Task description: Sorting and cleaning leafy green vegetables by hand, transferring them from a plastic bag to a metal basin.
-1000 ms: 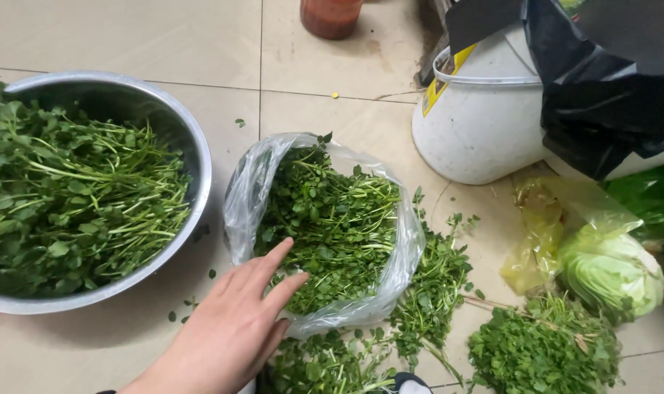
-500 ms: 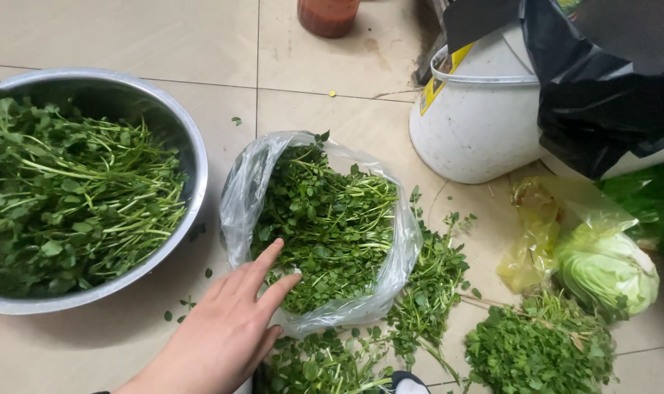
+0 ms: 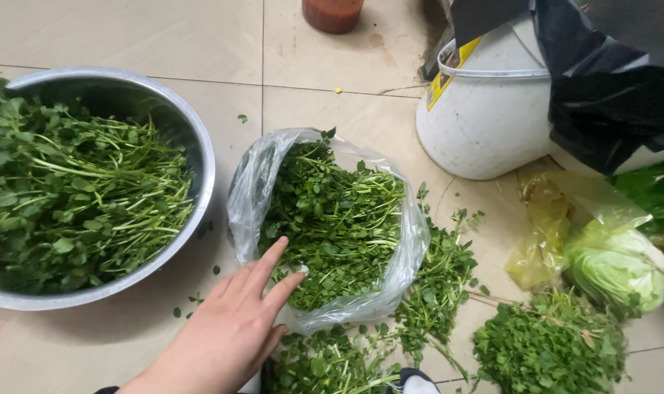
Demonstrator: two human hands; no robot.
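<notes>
Clear plastic bag [image 3: 253,191] of greens [image 3: 332,219] being touched by left hand [image 3: 226,337], fingers [image 3: 268,264] spread flat, gripping nothing; wrist cut off below; right hand out of view.

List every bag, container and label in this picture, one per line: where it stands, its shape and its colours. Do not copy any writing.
Clear plastic bag: centre floor, open, full of greens, left hand at its edge.
Metal bowl: left, round, silver.
White bucket: upper right, round.
Yellow label: on the bucket's side, under the rim.
Black bag: drapes the bucket.
Yellowish bag: right, crumpled, beside a cabbage.
</notes>
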